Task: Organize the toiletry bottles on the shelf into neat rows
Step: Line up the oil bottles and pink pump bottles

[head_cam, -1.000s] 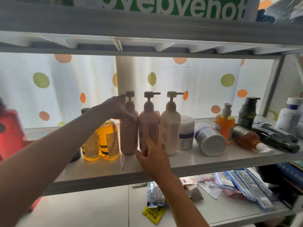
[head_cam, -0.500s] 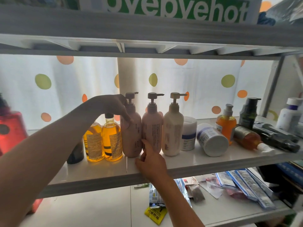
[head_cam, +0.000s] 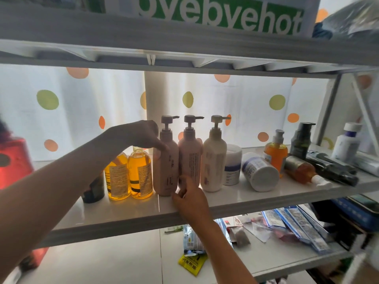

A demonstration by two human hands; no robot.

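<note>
On the white shelf (head_cam: 123, 214) three pump bottles stand upright in a row: a pink one (head_cam: 167, 171), a second pink one (head_cam: 191, 156) and a cream one (head_cam: 214, 160). My left hand (head_cam: 141, 134) grips the shoulder of the first pink bottle from its left side. My right hand (head_cam: 189, 198) touches the base of the second pink bottle with its fingertips. Two amber bottles (head_cam: 129, 175) stand to the left of the row. A white jar (head_cam: 232, 167) stands upright, and another white jar (head_cam: 260, 171) lies on its side.
To the right stand an orange pump bottle (head_cam: 275, 152), a dark pump bottle (head_cam: 301, 138) and a white bottle (head_cam: 347, 142); an amber bottle (head_cam: 301, 170) and a dark tube (head_cam: 332, 169) lie flat. A red container (head_cam: 12, 162) is far left. Packets litter the lower shelf (head_cam: 266, 253).
The two pink bottles have shifted closer to the amber bottles. My right hand slid lower down the second pink bottle to its base. My left hand stays on the first pink bottle.
</note>
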